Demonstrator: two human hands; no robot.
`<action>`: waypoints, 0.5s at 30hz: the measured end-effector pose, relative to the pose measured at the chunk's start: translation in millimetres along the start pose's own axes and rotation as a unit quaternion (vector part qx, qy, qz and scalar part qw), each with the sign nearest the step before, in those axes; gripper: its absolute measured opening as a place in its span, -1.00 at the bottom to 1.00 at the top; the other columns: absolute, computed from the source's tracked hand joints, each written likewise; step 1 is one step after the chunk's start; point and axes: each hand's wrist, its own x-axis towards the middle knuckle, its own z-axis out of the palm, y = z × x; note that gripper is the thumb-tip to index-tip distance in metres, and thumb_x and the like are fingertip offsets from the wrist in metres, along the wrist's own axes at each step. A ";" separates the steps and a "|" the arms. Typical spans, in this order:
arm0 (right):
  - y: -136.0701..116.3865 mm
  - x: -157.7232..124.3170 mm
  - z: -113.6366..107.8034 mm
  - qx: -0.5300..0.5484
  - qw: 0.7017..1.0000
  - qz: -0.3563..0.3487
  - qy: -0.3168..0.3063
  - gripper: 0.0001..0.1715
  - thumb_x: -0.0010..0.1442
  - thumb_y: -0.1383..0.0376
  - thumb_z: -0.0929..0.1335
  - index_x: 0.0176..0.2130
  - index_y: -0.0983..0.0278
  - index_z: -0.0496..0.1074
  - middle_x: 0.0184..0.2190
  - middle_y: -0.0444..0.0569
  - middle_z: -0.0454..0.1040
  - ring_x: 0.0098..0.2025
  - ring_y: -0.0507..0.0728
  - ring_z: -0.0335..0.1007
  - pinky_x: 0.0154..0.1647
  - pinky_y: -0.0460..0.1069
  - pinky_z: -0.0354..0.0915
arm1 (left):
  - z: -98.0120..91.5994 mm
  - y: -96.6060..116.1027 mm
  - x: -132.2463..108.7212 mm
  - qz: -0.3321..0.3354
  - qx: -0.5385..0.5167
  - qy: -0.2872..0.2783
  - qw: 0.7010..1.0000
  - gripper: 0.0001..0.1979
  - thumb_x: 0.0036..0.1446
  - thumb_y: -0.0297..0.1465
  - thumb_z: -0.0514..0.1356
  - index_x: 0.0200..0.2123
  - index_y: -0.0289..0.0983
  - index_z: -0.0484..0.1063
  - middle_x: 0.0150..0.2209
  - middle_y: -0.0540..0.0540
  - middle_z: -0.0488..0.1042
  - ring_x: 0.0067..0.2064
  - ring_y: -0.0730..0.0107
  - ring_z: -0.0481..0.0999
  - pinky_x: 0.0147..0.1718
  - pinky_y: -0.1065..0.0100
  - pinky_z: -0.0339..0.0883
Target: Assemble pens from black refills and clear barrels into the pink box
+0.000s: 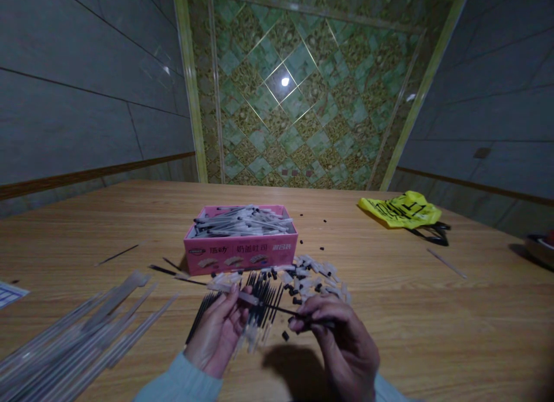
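My left hand [219, 333] is closed around a clear plastic pen barrel [236, 293], held just above the wooden table [433, 310]. With a pinch, my right hand [340, 338] holds a thin black refill [281, 310] whose tip points toward the barrel's end. Under both hands lies a heap of black refills [262, 289], and small clear caps with black plugs [315, 273] are scattered just beyond them. A pink cardboard box [240, 255] filled with assembled pens stands behind the heap.
Several clear pen barrels [78, 338] lie in a pile at the lower left. A yellow plastic bag [400, 209] lies at the back right. A dark bowl [539, 246] sits at the right edge. Loose refills [116, 255] lie left of the box.
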 end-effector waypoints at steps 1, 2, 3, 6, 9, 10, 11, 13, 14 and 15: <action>1.2 -0.3 -0.7 0.000 1.000 0.001 -0.003 -0.72 0.23 0.53 0.24 -0.17 0.19 0.38 -0.26 -0.02 0.40 -0.34 0.11 0.48 -0.36 0.05 0.45 | 0.3 -0.7 -0.3 -0.001 0.005 -0.005 1.000 -0.88 0.16 -0.61 0.08 -0.27 -0.42 0.40 -0.40 -0.16 0.57 -0.55 0.54 0.51 -0.61 0.54 0.43; 2.1 -0.4 -1.3 -0.005 1.000 0.002 -0.005 -0.71 0.23 0.53 0.25 -0.17 0.19 0.38 -0.26 -0.02 0.41 -0.32 0.12 0.48 -0.36 0.05 0.44 | 0.6 -1.4 -0.8 -0.003 0.010 -0.010 1.000 -0.89 0.16 -0.61 0.09 -0.27 -0.42 0.40 -0.39 -0.17 0.58 -0.55 0.54 0.51 -0.60 0.53 0.44; 2.6 -0.3 -1.8 -0.013 1.000 0.003 -0.007 -0.71 0.22 0.53 0.25 -0.18 0.18 0.39 -0.26 -0.02 0.41 -0.31 0.12 0.47 -0.35 0.04 0.44 | 1.2 -2.2 -1.6 -0.007 0.016 -0.016 1.000 -0.89 0.15 -0.61 0.09 -0.28 -0.41 0.40 -0.39 -0.17 0.58 -0.56 0.55 0.50 -0.60 0.53 0.43; 1.5 2.0 -2.1 -0.050 0.999 0.002 -0.006 -0.72 0.20 0.53 0.28 -0.20 0.18 0.41 -0.28 -0.03 0.43 -0.27 0.12 0.46 -0.31 0.03 0.41 | 4.5 -4.7 -6.8 -0.032 0.041 -0.030 0.998 -0.93 0.14 -0.62 0.11 -0.33 -0.41 0.38 -0.40 -0.18 0.57 -0.56 0.54 0.50 -0.61 0.54 0.43; -1.0 6.7 -1.2 -0.102 0.994 -0.001 -0.025 -0.75 0.17 0.51 0.31 -0.24 0.17 0.44 -0.31 -0.05 0.44 -0.24 0.11 0.43 -0.26 0.01 0.37 | 9.3 -6.9 -14.6 -0.065 0.061 -0.050 0.995 -0.94 0.11 -0.60 0.14 -0.40 -0.40 0.36 -0.45 -0.19 0.56 -0.55 0.51 0.52 -0.64 0.55 0.41; -1.0 8.6 -1.3 -0.122 0.992 0.005 -0.041 -0.78 0.16 0.49 0.32 -0.26 0.18 0.45 -0.30 -0.04 0.44 -0.21 0.12 0.41 -0.25 0.00 0.36 | 10.8 -7.2 -17.0 -0.074 0.061 -0.056 0.994 -0.93 0.11 -0.60 0.15 -0.42 -0.40 0.36 -0.47 -0.18 0.56 -0.55 0.50 0.52 -0.65 0.55 0.41; -0.2 10.6 -1.9 -0.143 0.988 0.015 -0.053 -0.80 0.15 0.46 0.34 -0.25 0.18 0.45 -0.26 -0.03 0.44 -0.18 0.13 0.40 -0.25 -0.01 0.35 | 12.0 -6.9 -18.8 -0.080 0.054 -0.057 0.994 -0.92 0.11 -0.61 0.15 -0.42 -0.39 0.36 -0.48 -0.17 0.56 -0.55 0.49 0.52 -0.65 0.55 0.40; 4.1 15.2 -5.5 -0.182 0.981 0.051 -0.051 -0.79 0.13 0.38 0.37 -0.18 0.19 0.44 -0.17 0.01 0.41 -0.16 0.15 0.37 -0.28 -0.02 0.35 | 13.3 -4.7 -20.6 -0.079 0.015 -0.040 0.996 -0.90 0.12 -0.62 0.12 -0.41 -0.39 0.37 -0.50 -0.15 0.56 -0.55 0.49 0.53 -0.64 0.56 0.42; 7.4 17.8 -8.6 -0.204 0.976 0.071 -0.035 -0.75 0.13 0.35 0.36 -0.13 0.20 0.42 -0.14 0.02 0.40 -0.17 0.14 0.37 -0.29 -0.02 0.34 | 13.3 -2.7 -20.4 -0.073 -0.011 -0.024 0.997 -0.89 0.14 -0.63 0.10 -0.39 -0.39 0.38 -0.50 -0.13 0.56 -0.54 0.50 0.54 -0.64 0.57 0.42; 11.2 20.5 -12.5 -0.231 0.969 0.087 -0.017 -0.73 0.15 0.33 0.35 -0.10 0.21 0.41 -0.13 0.03 0.40 -0.18 0.14 0.37 -0.29 -0.02 0.34 | 13.0 -0.3 -19.6 -0.066 -0.038 -0.009 0.997 -0.87 0.15 -0.63 0.08 -0.37 -0.39 0.39 -0.50 -0.12 0.56 -0.54 0.51 0.54 -0.63 0.58 0.43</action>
